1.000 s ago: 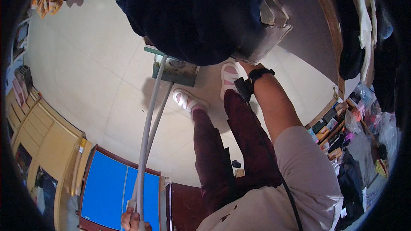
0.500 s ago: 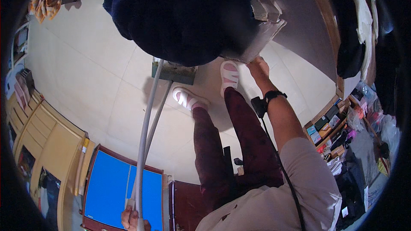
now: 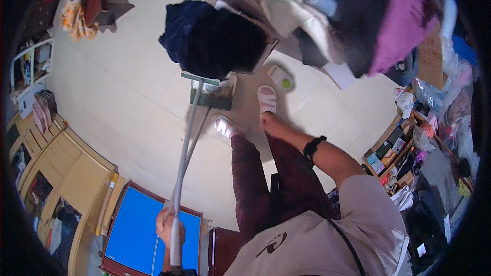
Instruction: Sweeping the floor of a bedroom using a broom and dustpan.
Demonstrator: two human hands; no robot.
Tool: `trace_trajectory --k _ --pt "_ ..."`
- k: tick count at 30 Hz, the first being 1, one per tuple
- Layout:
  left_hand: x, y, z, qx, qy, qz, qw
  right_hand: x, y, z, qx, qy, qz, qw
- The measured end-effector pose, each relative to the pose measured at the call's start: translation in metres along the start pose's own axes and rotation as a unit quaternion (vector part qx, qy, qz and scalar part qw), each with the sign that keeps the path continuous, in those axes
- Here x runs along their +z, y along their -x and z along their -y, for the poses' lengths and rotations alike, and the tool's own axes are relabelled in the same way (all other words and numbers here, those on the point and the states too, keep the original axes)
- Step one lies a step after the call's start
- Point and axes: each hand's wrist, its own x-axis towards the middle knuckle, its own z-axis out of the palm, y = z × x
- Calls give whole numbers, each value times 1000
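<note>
My left hand (image 3: pixel 166 226) is closed around the light grey handle of a broom (image 3: pixel 185 158). A darker handle runs beside it down to the green dustpan (image 3: pixel 217 103) on the floor, and its upper end meets the same hand. The broom's flat green head rests over the dustpan's far edge. My right hand (image 3: pixel 268 123) is curled over my right leg with no object visible in it; its fingers are partly hidden. Beyond the dustpan lies a bundle of dark navy cloth (image 3: pixel 212 38) on a pale, worn-edged box (image 3: pixel 265 57).
A white box with a green round spot (image 3: pixel 281 77) sits on the floor beyond my right shoe. Hanging clothes (image 3: pixel 302 10) fill the upper right. Boxes and plastic bags crowd the right side. At left stand a wooden cabinet (image 3: pixel 84 158) and a blue-fronted cabinet (image 3: pixel 130 230).
My right hand has let go of the pale box and drawn back toward my leg. The white box with the green spot has come into view. My left hand has risen with the broom.
</note>
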Motion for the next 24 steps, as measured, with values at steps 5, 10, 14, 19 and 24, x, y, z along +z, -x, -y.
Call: trace_trajectory --k 5,10,14,19,24 --pt "8 20 10 425 -302 33 853 -28 25 202 229 -342 285 865" --pt "18 43 -16 342 -328 50 879 -63 50 321 224 -387 384 808" --pt "23 47 -18 392 -318 48 862 -47 63 366 214 -442 358 795" --pt "26 22 -2 498 -299 46 813 -26 70 385 247 -597 286 708" --pt "21 14 13 461 -115 168 864 -26 77 427 292 -574 269 716"
